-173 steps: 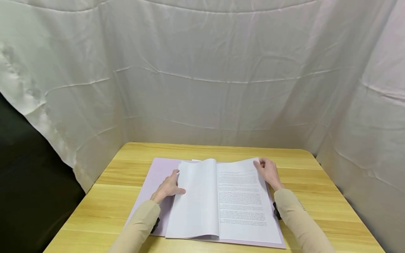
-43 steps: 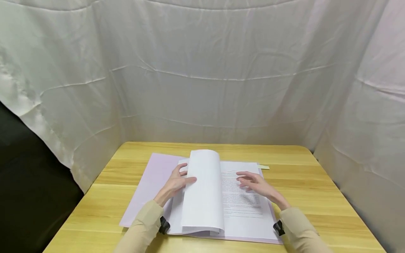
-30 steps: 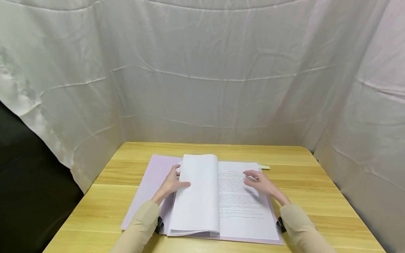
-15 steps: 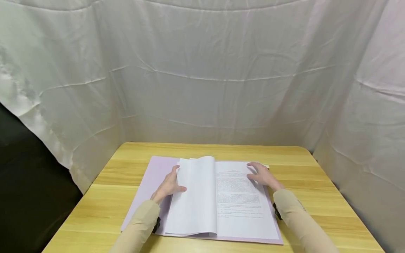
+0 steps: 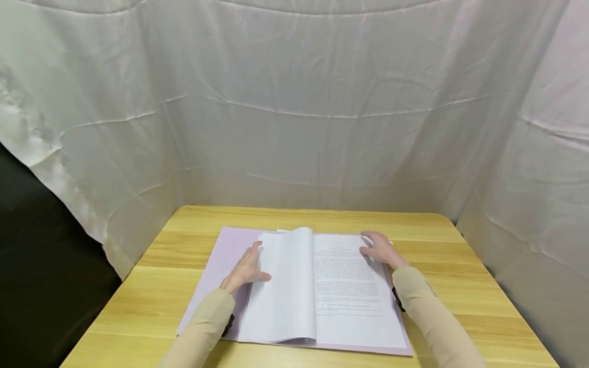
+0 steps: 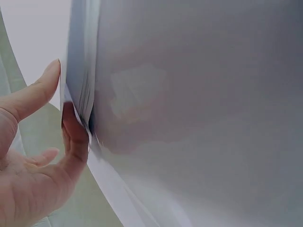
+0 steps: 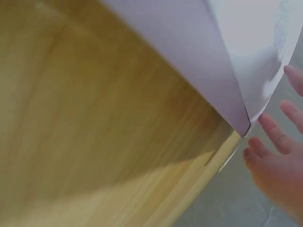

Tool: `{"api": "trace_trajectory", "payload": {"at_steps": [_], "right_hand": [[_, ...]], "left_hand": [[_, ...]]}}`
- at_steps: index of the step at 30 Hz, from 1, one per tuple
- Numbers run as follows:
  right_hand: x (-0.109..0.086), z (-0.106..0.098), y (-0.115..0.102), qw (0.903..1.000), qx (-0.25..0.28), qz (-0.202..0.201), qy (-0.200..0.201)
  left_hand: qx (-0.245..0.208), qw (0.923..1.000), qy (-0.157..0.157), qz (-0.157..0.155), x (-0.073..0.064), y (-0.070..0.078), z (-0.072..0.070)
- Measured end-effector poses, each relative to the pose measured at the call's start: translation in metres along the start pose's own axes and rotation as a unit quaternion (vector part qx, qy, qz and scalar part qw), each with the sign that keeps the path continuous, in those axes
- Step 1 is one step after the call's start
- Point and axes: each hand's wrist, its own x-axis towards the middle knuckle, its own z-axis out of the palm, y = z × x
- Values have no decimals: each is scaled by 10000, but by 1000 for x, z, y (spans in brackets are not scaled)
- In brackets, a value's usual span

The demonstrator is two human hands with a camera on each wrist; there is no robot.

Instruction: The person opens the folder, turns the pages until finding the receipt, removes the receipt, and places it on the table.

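A lilac folder (image 5: 230,250) lies spread on the table with a stack of paper in it. Turned pages (image 5: 285,286) curl over to the left, blank side up. The printed page (image 5: 347,286) faces up on the right. My left hand (image 5: 246,268) holds the turned pages at their left edge; the left wrist view shows the thumb (image 6: 47,80) on one side and fingers (image 6: 75,137) curled behind. My right hand (image 5: 381,249) is at the printed page's top right corner, fingers loosely bent. The right wrist view shows its fingertips (image 7: 266,120) by the page edge.
The wooden table (image 5: 460,286) extends around the folder on all sides. A small pale tab (image 5: 281,231) sticks out above the turned pages. Light grey curtains (image 5: 322,128) hang behind and beside the table, with black cloth (image 5: 46,266) at left.
The turned pages have settled further left, the left hand moving with them. The right hand has moved from over the printed text up to the page's top right corner.
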Motion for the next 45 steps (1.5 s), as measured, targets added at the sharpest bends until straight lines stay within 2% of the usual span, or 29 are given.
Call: {"api": "trace_trajectory", "payload": {"at_steps": [5, 11, 17, 20, 23, 28, 34, 37, 40, 42, 45], "right_hand": [[4, -3, -2, 10000, -65, -4, -2], [5, -7, -5, 9999, -3, 92, -55], [5, -4, -4, 9992, 73, 383, -55], [6, -3, -3, 9992, 98, 359, 167], [7, -3, -3, 9981, 173, 366, 462], [8, -8, -4, 9934, 535, 677, 757], [7, -13, -9, 9860, 1076, 917, 887], [6, -17, -11, 9856, 1250, 846, 767], [1, -21, -13, 9834, 1615, 763, 334], [-4, -25, -14, 9788, 1938, 660, -44], [-15, -33, -15, 9661, 2433, 628, -593]], "left_hand": [[173, 9998, 10, -14, 1, 0, 0], [409, 9988, 8, 274, 2, 0, -1], [71, 9964, -454, 719, 2, 0, 0], [2, 9917, -667, 1096, 3, 0, 1], [2, 9886, -812, 1269, 3, -1, 3], [-5, 9889, -830, 1232, 3, 0, 4], [-338, 9887, -948, 1115, 2, 0, 2], [-546, 9874, -1009, 1087, 2, 1, 0], [-752, 9854, -1036, 1119, 1, 3, -2], [-867, 9835, -1062, 1176, 2, 5, -1], [-1051, 9802, -1155, 1217, 3, 9, 1]]}}
